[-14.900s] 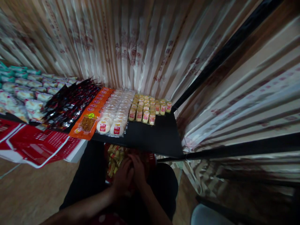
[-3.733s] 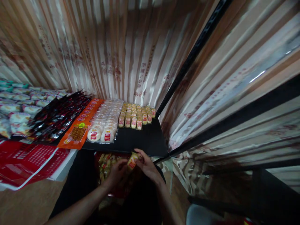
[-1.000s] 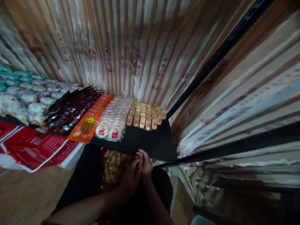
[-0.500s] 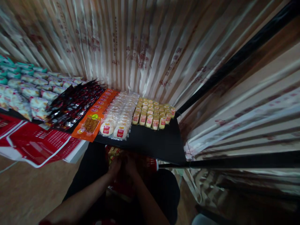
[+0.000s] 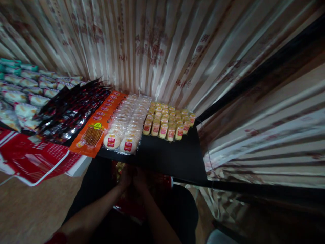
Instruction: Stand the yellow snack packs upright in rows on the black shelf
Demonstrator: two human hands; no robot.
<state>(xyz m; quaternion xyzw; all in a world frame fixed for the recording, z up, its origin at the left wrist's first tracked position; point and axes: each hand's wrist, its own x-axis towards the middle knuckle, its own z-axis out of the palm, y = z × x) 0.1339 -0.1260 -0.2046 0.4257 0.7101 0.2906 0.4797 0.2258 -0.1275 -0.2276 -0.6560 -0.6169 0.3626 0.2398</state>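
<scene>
Yellow snack packets (image 5: 118,166): lying loose in a red container (image 5: 159,183), near centre, low against dark trousers and tucked just under the near edge of the black shelf (image 5: 175,159).

Running left to right along the display: green-and-pale packs (image 5: 22,88) at far left, sitting beyond a red printed sheet (image 5: 38,159) overhanging the near left edge. Then black-and-red sachets (image 5: 73,108), orange packs (image 5: 99,125) and round white cakes (image 5: 127,125) in clear wrap. Farthest right, rows of matching packets (image 5: 167,122) standing upright and touching side by side, leaving bare black shelf on the near side. Striped curtain (image 5: 157,51) hanging behind and to the right.

Below the shelf edge: left hand (image 5: 126,178) and right hand (image 5: 139,179) huddling together over the container, touching or nearly so. Sitting too deep in shadow and blur for telling the fingers spread, closed or clamped on a packet.

Judging the handling:
- Worth pinching one packet at a time by its sides, not by the crinkly end seal, and keeping the label facing near.
- Worth clearing the shelf's near lip on any lift.
- Worth avoiding a nudge to the upright front row, probably light enough for toppling in a chain.
- Worth steadying the container with the spare hand.
</scene>
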